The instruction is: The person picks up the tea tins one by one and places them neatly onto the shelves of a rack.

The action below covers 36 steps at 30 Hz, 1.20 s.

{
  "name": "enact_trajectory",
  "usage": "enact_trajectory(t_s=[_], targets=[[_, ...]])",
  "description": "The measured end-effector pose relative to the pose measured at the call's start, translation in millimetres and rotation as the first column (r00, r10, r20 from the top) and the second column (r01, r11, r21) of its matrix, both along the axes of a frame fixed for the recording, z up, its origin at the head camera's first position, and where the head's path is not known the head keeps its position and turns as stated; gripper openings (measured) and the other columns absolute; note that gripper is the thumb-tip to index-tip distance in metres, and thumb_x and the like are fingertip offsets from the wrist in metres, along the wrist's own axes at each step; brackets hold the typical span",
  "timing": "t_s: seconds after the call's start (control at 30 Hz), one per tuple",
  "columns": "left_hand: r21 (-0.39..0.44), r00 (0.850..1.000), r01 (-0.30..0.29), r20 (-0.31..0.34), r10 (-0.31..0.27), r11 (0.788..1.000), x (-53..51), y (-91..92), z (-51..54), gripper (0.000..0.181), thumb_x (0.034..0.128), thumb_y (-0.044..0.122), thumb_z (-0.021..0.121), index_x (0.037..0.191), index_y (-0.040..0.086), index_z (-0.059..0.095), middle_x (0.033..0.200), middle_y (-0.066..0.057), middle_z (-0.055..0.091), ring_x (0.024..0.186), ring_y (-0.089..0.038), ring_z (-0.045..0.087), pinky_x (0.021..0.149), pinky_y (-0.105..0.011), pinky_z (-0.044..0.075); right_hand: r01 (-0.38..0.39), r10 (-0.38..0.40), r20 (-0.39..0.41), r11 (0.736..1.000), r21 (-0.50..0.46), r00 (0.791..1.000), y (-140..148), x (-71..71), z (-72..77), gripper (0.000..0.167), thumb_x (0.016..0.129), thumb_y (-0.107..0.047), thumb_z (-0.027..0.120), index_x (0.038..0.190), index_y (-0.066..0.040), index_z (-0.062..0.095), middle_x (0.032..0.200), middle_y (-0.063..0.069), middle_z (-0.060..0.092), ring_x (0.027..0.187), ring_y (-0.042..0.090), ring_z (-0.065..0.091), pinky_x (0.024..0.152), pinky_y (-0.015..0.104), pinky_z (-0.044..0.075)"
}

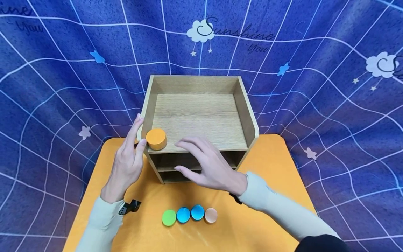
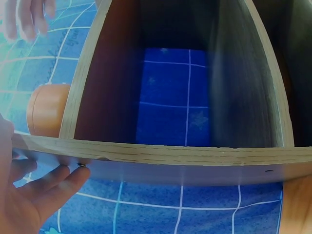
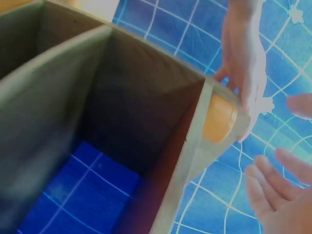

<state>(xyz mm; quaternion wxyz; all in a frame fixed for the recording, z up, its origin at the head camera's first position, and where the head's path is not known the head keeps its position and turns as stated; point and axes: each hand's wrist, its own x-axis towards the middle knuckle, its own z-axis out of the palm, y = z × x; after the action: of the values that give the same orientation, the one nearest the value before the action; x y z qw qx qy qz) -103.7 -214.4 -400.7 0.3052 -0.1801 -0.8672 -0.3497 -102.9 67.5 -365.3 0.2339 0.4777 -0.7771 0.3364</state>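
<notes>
An orange round block [image 1: 156, 139] sits on the top board of a wooden shelf unit [image 1: 195, 119], in its front left corner. The left hand [image 1: 126, 161] lies along the outside of the left side panel, fingers extended; in the left wrist view its fingers [image 2: 58, 187] touch that panel. To the right of the block the right hand [image 1: 209, 162] hovers in front of the top board's edge, holding nothing, its fingers spread and slightly bent. In the right wrist view the same block [image 3: 220, 118] stands between the side panel and the board, apart from the right hand [image 3: 282, 195].
On the orange table [image 1: 252, 224], in front of the unit, a green disc [image 1: 169, 217], two blue discs [image 1: 183, 215] and a pale pink disc [image 1: 211, 215] form a row. Two lower compartments open toward the front. Blue patterned cloth [image 1: 201, 52] surrounds the table.
</notes>
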Motion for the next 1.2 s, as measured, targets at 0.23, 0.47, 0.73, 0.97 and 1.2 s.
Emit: enact_trajectory(t_s=[0.23, 0.47, 0.73, 0.97, 1.2], targets=[[0.009, 1.0, 0.001, 0.0, -0.001, 1.0, -1.5, 2.3, -1.9, 0.055, 0.1147, 0.017, 0.049, 0.168, 0.016, 0.037, 0.174, -0.002, 0.035, 0.149, -0.032, 0.048, 0.114, -0.049, 0.044, -0.154, 0.152, -0.02, 0.978, -0.143, 0.988, 18, 30.1, -30.0, 0.042, 0.097, -0.019, 0.08, 0.133, -0.001, 0.068, 0.124, 0.011, 0.069, 0.115, 0.025, 0.065, 0.102, 0.035, 0.054], [0.005, 1.0, 0.002, -0.001, -0.002, 1.0, -1.1, 1.9, -3.9, 0.055, 0.116, 0.021, 0.045, 0.17, 0.017, 0.033, 0.175, -0.001, 0.032, 0.147, -0.034, 0.051, 0.085, -0.046, 0.053, -0.119, 0.132, 0.082, 0.982, -0.147, 0.988, 28, 59.4, -80.2, 0.032, 0.096, -0.013, 0.08, 0.125, -0.006, 0.072, 0.118, 0.004, 0.071, 0.108, 0.018, 0.067, 0.098, 0.029, 0.054], [0.028, 0.999, 0.013, -0.048, -0.011, 1.0, -1.4, 2.7, -6.3, 0.054, 0.1161, 0.019, 0.043, 0.169, 0.012, 0.036, 0.174, -0.005, 0.034, 0.148, -0.035, 0.049, 0.065, -0.035, 0.041, -0.004, 0.0, 0.255, 1.0, 0.017, 0.967, 35, 81.5, -140.6, 0.032, 0.095, -0.018, 0.082, 0.125, -0.016, 0.07, 0.122, -0.004, 0.068, 0.113, 0.011, 0.064, 0.099, 0.025, 0.052], [0.034, 0.999, 0.001, -0.035, 0.0, 0.999, -2.3, 4.3, -6.5, 0.054, 0.116, 0.02, 0.045, 0.169, 0.014, 0.036, 0.174, -0.003, 0.035, 0.151, -0.03, 0.047, 0.102, -0.041, 0.051, 0.11, -0.149, 0.249, 0.981, 0.161, 0.957, 53, 84.1, -195.4, 0.046, 0.092, -0.023, 0.085, 0.133, -0.012, 0.067, 0.128, -0.001, 0.066, 0.117, 0.017, 0.065, 0.098, 0.038, 0.056], [0.042, 1.0, 0.008, -0.027, -0.006, 0.999, -2.5, 3.9, -6.2, 0.056, 0.1151, 0.015, 0.046, 0.169, 0.013, 0.035, 0.174, -0.003, 0.034, 0.153, -0.027, 0.043, 0.114, -0.046, 0.043, 0.214, -0.288, 0.295, 0.942, 0.26, 0.911, 67, 90.9, -243.0, 0.075, 0.079, -0.036, 0.096, 0.141, -0.011, 0.064, 0.133, 0.002, 0.063, 0.122, 0.021, 0.062, 0.1, 0.045, 0.055]])
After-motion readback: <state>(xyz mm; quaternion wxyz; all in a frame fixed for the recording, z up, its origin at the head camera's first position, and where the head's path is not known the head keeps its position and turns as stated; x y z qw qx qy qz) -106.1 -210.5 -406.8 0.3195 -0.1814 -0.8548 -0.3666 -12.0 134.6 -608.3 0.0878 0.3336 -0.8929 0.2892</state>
